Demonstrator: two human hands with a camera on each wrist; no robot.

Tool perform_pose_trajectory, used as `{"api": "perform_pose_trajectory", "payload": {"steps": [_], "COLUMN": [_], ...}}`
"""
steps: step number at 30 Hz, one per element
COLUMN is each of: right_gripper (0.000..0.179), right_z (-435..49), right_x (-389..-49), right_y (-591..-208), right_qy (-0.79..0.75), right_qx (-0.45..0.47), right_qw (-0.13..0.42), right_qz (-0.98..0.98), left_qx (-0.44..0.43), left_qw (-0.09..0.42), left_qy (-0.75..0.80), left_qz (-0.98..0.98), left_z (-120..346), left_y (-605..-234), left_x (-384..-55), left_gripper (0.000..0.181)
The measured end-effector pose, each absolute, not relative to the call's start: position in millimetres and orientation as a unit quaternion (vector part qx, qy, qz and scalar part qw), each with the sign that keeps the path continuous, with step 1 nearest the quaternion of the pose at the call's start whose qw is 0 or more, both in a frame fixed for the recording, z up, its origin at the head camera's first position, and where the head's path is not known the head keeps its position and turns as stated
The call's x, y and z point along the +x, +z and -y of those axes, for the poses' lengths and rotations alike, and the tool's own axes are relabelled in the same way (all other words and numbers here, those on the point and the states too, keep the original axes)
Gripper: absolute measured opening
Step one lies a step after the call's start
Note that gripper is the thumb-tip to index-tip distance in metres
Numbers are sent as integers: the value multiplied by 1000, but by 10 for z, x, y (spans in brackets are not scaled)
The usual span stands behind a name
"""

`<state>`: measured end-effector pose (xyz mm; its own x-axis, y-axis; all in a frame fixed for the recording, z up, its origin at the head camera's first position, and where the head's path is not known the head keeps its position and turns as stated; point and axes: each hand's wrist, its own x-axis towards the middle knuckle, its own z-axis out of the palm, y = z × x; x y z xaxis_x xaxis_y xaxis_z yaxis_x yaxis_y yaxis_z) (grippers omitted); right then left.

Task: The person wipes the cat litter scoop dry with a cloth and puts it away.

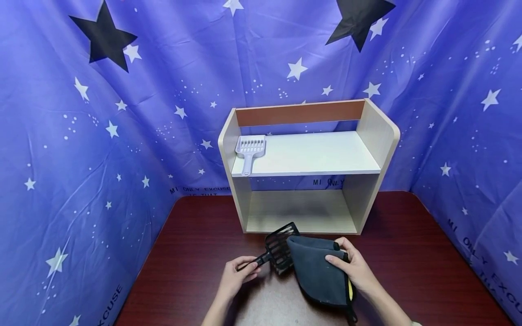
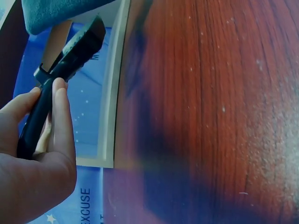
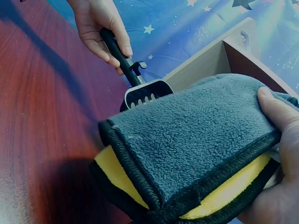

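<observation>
Partly hidden, black scoop (image 1: 268,256), behind grey cloth (image 1: 318,271); hands (image 1: 239,275) (image 1: 354,266) gripping each

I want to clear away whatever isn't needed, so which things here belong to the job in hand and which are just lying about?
In the job:
black slotted scoop, handle in the left hand
folded grey-and-yellow cloth with black edging, in the right hand

Apparently not in use:
pale slotted plastic scoop, on the shelf's upper board
pale wooden two-level shelf
</observation>
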<state>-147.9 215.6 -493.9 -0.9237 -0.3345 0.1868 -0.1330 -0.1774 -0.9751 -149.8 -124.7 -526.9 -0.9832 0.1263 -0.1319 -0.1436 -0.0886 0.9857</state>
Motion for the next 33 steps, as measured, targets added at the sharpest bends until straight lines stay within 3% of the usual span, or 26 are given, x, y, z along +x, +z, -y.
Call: {"api": "perform_pose_trajectory", "payload": {"steps": [6, 13, 23, 27, 33], "right_gripper": [35, 37, 55, 67, 50], "right_z": [-2140, -2140, -2075, -2050, -2046], "right_x": [-1542, -1609, -1627, -1624, -1646], "right_y": [-4871, -4799, -4857, -4881, -4883], "right_qy": [-720, -665, -552, -508, -445], "right_qx": [-200, -147, -95, -95, -73], "right_qw": [68, 41, -113, -144, -157], "right_qz": [-661, -731, -821, -844, -878], "left_qx": [24, 69, 91, 100, 96], "left_qw": [113, 133, 135, 139, 144], "left_qy": [737, 731, 718, 718, 720], "left_qz": [-666, -665, -677, -675, -672], "left_z": [1171, 1092, 1035, 996, 967], "left_y": [-5213, -5166, -5124, -5105, -5079], "left_x": [-1477, -1474, -1458, -1448, -1443], "left_gripper": [38, 38, 37, 36, 36]}}
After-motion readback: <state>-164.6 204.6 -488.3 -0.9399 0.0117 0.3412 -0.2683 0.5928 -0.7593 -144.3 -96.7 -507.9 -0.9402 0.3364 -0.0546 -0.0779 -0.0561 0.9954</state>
